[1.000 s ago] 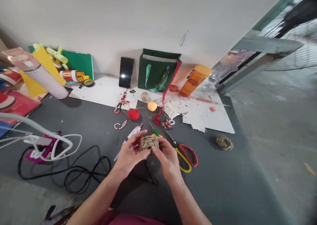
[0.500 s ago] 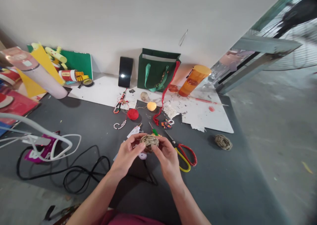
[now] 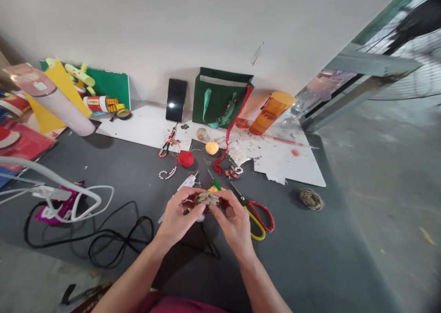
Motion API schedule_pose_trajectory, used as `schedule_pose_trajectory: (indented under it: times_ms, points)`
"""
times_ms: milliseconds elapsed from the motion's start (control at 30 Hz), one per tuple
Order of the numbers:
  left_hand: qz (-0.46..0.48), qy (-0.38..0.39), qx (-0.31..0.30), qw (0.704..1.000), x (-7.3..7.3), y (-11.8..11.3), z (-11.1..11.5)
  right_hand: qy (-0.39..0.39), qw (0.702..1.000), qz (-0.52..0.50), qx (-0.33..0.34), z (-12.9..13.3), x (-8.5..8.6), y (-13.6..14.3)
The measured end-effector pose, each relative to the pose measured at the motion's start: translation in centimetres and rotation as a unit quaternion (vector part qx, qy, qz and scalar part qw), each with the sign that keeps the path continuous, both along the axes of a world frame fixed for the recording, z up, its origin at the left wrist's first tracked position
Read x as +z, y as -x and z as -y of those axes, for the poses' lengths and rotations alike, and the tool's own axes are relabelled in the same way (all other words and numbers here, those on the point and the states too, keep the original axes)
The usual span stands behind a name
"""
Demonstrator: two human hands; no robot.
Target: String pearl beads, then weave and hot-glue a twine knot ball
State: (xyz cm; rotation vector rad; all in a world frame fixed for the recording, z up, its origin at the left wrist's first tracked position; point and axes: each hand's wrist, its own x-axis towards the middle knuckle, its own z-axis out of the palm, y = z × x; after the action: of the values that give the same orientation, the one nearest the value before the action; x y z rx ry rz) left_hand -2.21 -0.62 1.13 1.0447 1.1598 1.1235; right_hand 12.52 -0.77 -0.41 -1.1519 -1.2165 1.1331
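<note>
Between my fingers is a small grey-brown braided rosette [image 3: 207, 199], held up over the table near its middle. My left hand [image 3: 179, 214] grips its left side, thumb at the lower front edge. From the other side my right hand [image 3: 232, 219] pinches it the same way; the two thumb tips nearly meet. The fingers hide its underside. A similar rosette [image 3: 312, 199] lies on the table to the right. Scissors [image 3: 257, 214] with one red and one yellow handle lie just beyond my right hand. A green-handled hook or awl [image 3: 216, 183] points away behind the held rosette.
A red yarn ball [image 3: 186, 158], a yellow ball [image 3: 212, 148] and beaded strings lie farther back. Behind them stand a phone [image 3: 176, 99], a green gift bag [image 3: 220, 97] and an orange bottle [image 3: 272, 113]. Black cable [image 3: 120, 239] loops at left beside a purple power strip [image 3: 57, 207].
The braided rosette has been tipped in my fingers, so its face shows less and its side more. Both thumbs have shifted slightly lower. The view has moved a little.
</note>
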Motion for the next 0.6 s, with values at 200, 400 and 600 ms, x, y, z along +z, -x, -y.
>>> schedule_pose_trajectory:
  times_ms: [200, 400, 600]
  points:
    - [-0.002, 0.009, 0.007, 1.0, -0.39, -0.03, 0.17, -0.016, 1.0, 0.016, -0.002, 0.17, 0.0, 0.04]
    - [-0.075, -0.056, 0.043, 0.995, 0.04, -0.2, 0.24, -0.057, 0.993, 0.099, -0.018, 0.23, -0.1, 0.06]
    - [-0.072, -0.009, 0.027, 0.997, -0.31, -0.44, 0.38, -0.022, 0.997, 0.069, -0.033, 0.36, -0.37, 0.48]
